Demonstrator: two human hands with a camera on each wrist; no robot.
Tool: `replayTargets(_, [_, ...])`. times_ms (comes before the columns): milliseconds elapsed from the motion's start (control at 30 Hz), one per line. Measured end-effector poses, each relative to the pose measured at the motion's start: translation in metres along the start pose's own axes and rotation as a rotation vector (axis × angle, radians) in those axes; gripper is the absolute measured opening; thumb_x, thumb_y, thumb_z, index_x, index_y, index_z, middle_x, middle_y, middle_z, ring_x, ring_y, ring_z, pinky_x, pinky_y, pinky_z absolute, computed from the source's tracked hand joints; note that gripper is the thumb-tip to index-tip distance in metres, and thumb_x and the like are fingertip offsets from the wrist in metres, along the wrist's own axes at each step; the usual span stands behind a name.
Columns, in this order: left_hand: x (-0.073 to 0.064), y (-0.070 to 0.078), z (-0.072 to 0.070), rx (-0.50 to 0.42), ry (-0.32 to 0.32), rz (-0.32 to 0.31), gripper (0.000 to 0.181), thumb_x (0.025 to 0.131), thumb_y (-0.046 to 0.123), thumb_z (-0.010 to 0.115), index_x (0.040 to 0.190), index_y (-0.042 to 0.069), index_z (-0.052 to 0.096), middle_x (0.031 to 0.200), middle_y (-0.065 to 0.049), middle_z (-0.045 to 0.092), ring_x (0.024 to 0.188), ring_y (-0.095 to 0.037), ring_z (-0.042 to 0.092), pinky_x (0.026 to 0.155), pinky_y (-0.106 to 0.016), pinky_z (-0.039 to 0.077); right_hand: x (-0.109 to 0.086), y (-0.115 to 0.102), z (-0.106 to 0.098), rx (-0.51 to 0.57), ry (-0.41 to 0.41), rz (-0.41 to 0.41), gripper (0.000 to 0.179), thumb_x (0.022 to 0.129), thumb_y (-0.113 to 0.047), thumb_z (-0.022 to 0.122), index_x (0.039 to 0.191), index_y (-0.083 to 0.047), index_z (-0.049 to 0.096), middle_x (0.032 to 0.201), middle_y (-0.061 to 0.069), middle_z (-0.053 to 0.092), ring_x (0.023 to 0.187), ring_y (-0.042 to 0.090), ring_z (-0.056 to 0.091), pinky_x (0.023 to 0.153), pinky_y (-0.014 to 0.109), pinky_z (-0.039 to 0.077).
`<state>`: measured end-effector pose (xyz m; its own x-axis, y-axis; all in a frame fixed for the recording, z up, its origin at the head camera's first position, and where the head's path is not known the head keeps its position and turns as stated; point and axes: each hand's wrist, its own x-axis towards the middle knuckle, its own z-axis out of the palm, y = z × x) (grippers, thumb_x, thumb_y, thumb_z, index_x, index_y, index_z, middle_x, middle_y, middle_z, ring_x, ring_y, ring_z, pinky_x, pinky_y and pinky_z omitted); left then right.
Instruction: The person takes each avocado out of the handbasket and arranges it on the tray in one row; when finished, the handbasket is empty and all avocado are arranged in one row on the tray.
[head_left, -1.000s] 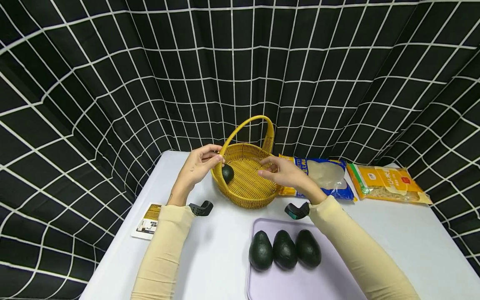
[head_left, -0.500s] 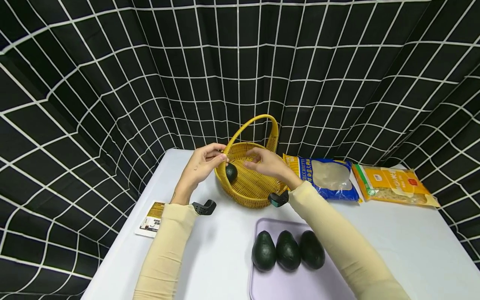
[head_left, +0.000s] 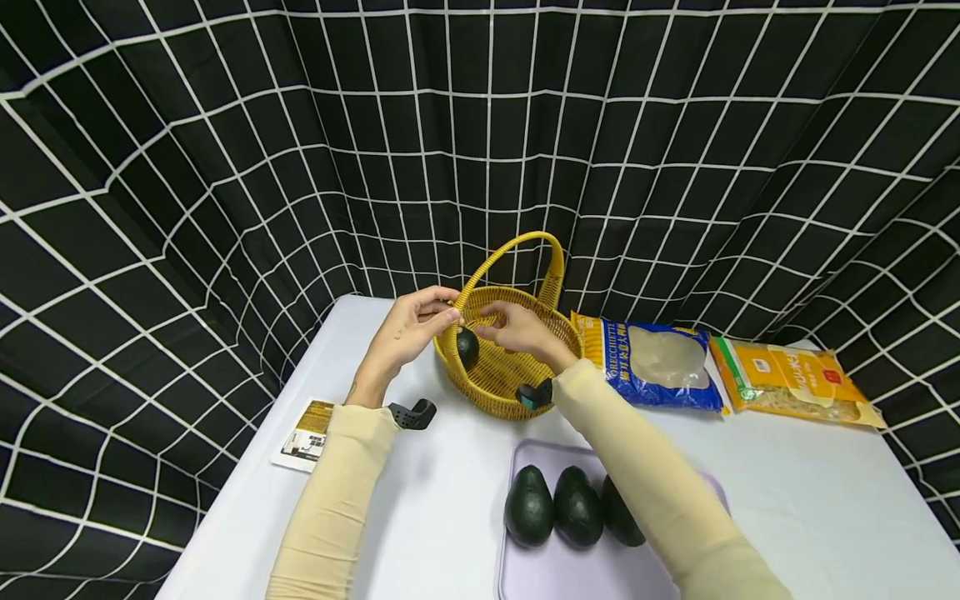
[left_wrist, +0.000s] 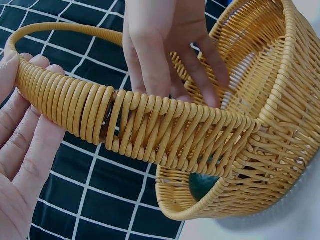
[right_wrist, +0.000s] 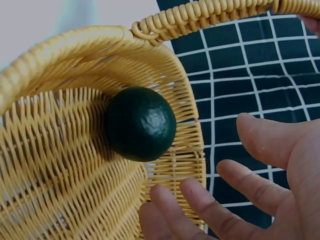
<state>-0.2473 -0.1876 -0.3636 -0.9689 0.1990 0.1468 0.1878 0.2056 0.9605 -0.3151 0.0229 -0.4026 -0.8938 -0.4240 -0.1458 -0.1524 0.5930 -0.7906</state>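
Note:
A yellow wicker basket [head_left: 491, 404] with an arched handle [left_wrist: 175, 130] stands on the table. My left hand [head_left: 408, 329] holds that handle low on its left side, between thumb and fingers. One dark green avocado [right_wrist: 140, 124] lies inside the basket against the left wall. Over the basket's interior is my right hand [head_left: 517, 329], its fingers spread and loosely bent toward the avocado. In the right wrist view a gap shows between its fingertips and the avocado. Three more avocados [head_left: 528, 506] sit in a row on a lilac tray [head_left: 577, 575]; my right sleeve partly covers the rightmost.
To the right of the basket lie a blue and yellow pasta bag [head_left: 660, 367] and an orange food bag [head_left: 795, 383]. A flat printed packet [head_left: 303, 437] is at the left, beside my left sleeve. Black gridded cloth [head_left: 420, 125] hangs behind the table.
My right hand has moved left across the basket, closer to the avocado inside. My left hand has stayed on the handle. The view has shifted slightly.

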Motion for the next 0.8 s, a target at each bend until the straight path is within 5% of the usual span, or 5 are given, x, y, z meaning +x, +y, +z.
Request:
replayTargets(367, [-0.001, -0.001, 0.001, 0.009, 0.001, -0.016, 0.027, 0.1, 0.012, 0.065, 0.126, 0.007, 0.065, 0.109, -0.014, 0.073, 0.096, -0.02, 0.07, 0.085, -0.031, 0.054, 0.018, -0.001, 0.012, 0.049, -0.021, 0.064, 0.047, 0.097, -0.035, 0.067, 0.139, -0.016, 0.058, 0.113, 0.013, 0.063, 0.107, 0.036, 0.062, 0.091, 0.054, 0.056])
replayTargets(600, [-0.002, -0.001, 0.002, 0.006, -0.009, -0.008, 0.026, 0.1, 0.012, 0.065, 0.125, 0.007, 0.065, 0.111, -0.017, 0.072, 0.097, -0.024, 0.07, 0.087, -0.04, 0.055, 0.028, 0.002, 0.022, 0.09, -0.048, 0.086, 0.046, 0.098, -0.032, 0.066, 0.139, -0.014, 0.056, 0.114, 0.012, 0.064, 0.11, 0.037, 0.061, 0.094, 0.055, 0.054])
replayTargets(800, [-0.001, 0.001, 0.0, -0.005, -0.005, 0.004, 0.027, 0.099, 0.011, 0.065, 0.125, 0.005, 0.065, 0.114, -0.021, 0.071, 0.097, -0.022, 0.071, 0.086, -0.033, 0.055, 0.034, -0.002, 0.03, 0.093, -0.071, 0.067, 0.039, 0.099, -0.027, 0.064, 0.135, -0.013, 0.057, 0.121, 0.016, 0.064, 0.116, 0.04, 0.061, 0.093, 0.058, 0.055])
